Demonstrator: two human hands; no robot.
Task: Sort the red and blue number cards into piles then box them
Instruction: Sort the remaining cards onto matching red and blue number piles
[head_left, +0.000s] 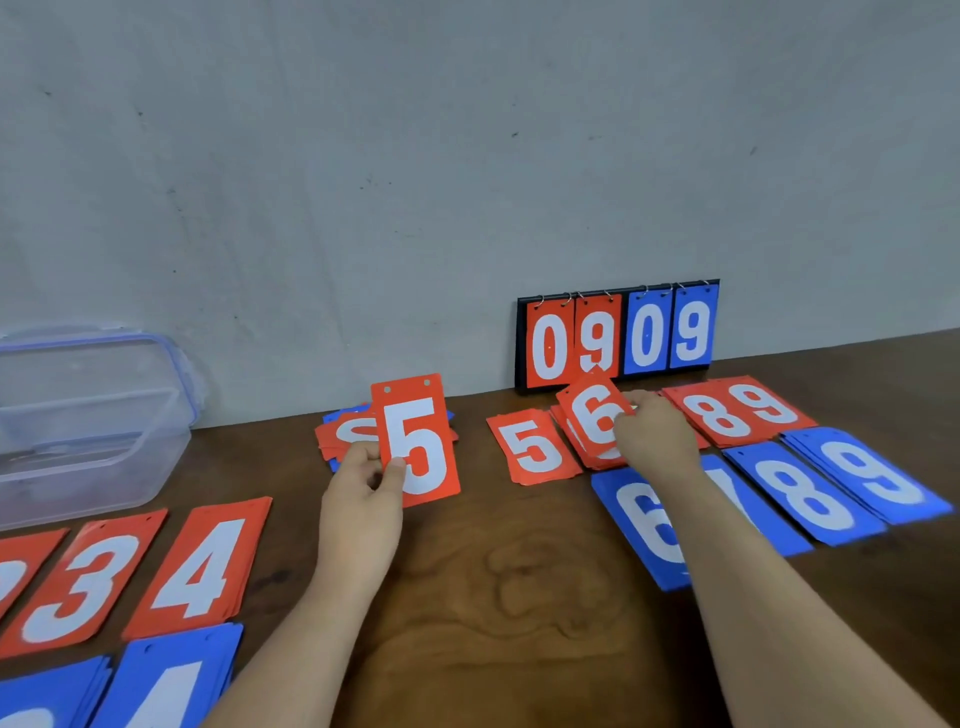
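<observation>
currently on the wooden table (493, 613), entries as follows.

- left grip (358, 483): thumb and fingers pinch the lower left edge of a red 5 card (415, 441), held upright and clear of the table, in front of a mixed heap of red and blue cards (340, 439) near the wall.
- right grip (654, 436): fingers curled round the right edge of a red 6 card (595, 413), tilted, just over a red pile (592, 462) whose number is hidden.
- red 5 pile (535, 447): flat, just beside that red pile, on its left.
- red 8 pile (711, 415) and red 9 pile (769, 405): side by side, beyond the right grip.
- blue 6 pile (644, 525): partly under the right forearm. next to it, a blue pile (774, 525) with its number mostly covered, then the blue 8 pile (810, 499) and blue 9 pile (872, 473), overlapping in a row.
- red 3 pile (83, 587) and red 4 pile (202, 566): near left. a further red pile is cut off by the frame edge.
- blue piles (171, 680): at the bottom left, numbers cropped.
- clear plastic box (88, 415): far left by the wall, blue-rimmed.
- flip scoreboard (618, 332): upright against the wall, showing red 0 9 and blue 0 9.
</observation>
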